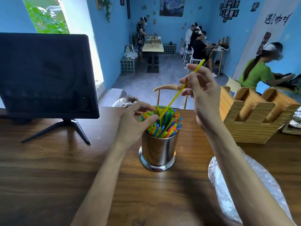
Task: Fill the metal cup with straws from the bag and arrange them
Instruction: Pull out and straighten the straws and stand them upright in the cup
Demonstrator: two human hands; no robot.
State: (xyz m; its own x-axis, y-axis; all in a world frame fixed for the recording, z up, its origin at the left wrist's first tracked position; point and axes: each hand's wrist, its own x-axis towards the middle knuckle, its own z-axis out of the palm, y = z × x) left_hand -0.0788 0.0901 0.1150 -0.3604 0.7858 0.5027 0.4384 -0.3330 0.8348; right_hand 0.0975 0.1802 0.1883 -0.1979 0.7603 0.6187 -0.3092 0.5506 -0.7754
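Head view, cup: a shiny metal cup (158, 152) is stood upright on the wooden table (48, 168), near the middle of the picture, between the two forearms.
Head view, straws: the cup is packed with coloured straws (169, 121) (blue, green, orange and yellow), whose open ends are fanned out above the rim.
Head view, yellow straw: one yellow straw (182, 88) is held at a slant, its lower end pushed in among the packed straws and its upper end raised up and to the right.
Head view, right hand: the right hand (202, 93) is raised above and to the right of the cup, and the yellow straw is pinched between its thumb and fingers, part way along its length.
Head view, left hand: the left hand (135, 121) is set against the left side of the straw bundle; its thumb and curled fingers are closed around the straw tips there.
Head view, bag: a clear plastic bag (228, 193) is laid flat on the table to the right of the cup, partly covered by the right forearm.
Head view, surroundings: a dark monitor (45, 75) on a stand is seen at the left, and a wooden holder (254, 118) at the right.
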